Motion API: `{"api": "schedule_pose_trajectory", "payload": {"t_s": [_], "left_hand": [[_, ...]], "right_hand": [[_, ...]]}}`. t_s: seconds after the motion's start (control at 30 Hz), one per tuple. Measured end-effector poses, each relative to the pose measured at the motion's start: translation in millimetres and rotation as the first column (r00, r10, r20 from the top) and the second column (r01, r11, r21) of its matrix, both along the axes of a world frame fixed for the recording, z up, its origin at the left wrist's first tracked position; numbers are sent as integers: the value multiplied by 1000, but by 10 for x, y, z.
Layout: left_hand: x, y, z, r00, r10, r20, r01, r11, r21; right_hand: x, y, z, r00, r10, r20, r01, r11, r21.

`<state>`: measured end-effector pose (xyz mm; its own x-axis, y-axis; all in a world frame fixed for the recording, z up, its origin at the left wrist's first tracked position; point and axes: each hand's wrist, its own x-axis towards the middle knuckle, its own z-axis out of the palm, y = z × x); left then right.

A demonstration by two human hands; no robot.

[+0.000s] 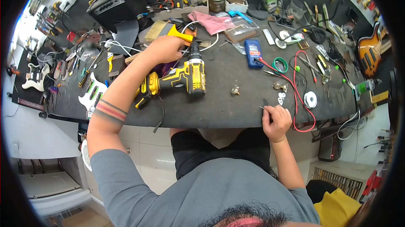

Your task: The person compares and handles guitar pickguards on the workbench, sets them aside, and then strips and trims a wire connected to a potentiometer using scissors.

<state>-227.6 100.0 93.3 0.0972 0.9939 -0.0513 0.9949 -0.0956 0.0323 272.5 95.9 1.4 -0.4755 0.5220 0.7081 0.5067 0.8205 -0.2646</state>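
Note:
My left hand point(164, 50) reaches across the bench, its fingers curled against a yellow tool with a dark end point(180, 35); the exact grip is partly hidden. Just below and to its right, a yellow and black cordless drill point(182, 78) lies on its side. My right hand point(276, 122) rests at the bench's front edge, thumb and fingers pinched on a small thin metal piece point(262, 107). Near it are small white rings point(281, 98) and a metal potentiometer-like part point(279, 86). A similar small part point(235, 90) lies between the hands.
A blue multimeter point(253, 53) has a red lead point(296, 96) looping near my right hand. A solder spool point(310, 99) and green tape roll point(279, 64) lie nearby. A pink cloth point(212, 22) is behind the drill; a white pickguard point(90, 96) sits left.

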Motion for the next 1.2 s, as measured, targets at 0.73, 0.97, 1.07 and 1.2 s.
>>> {"api": "schedule_pose_trajectory", "payload": {"t_s": [0.73, 0.97, 1.07, 1.2], "left_hand": [[157, 170, -41, 908, 401, 117, -351, 884, -310], [58, 95, 268, 850, 448, 277, -387, 888, -247], [82, 2, 474, 816, 464, 345, -414, 885, -212], [-29, -230, 721, 877, 428, 218, -387, 899, -207]], "right_hand": [[102, 29, -31, 997, 23, -74, -23, 1000, -4], [133, 50, -26, 995, 41, -94, -42, 999, -14], [154, 35, -46, 993, 42, -114, -47, 998, -36], [171, 43, -71, 991, 43, -126, -50, 997, -53]]}}
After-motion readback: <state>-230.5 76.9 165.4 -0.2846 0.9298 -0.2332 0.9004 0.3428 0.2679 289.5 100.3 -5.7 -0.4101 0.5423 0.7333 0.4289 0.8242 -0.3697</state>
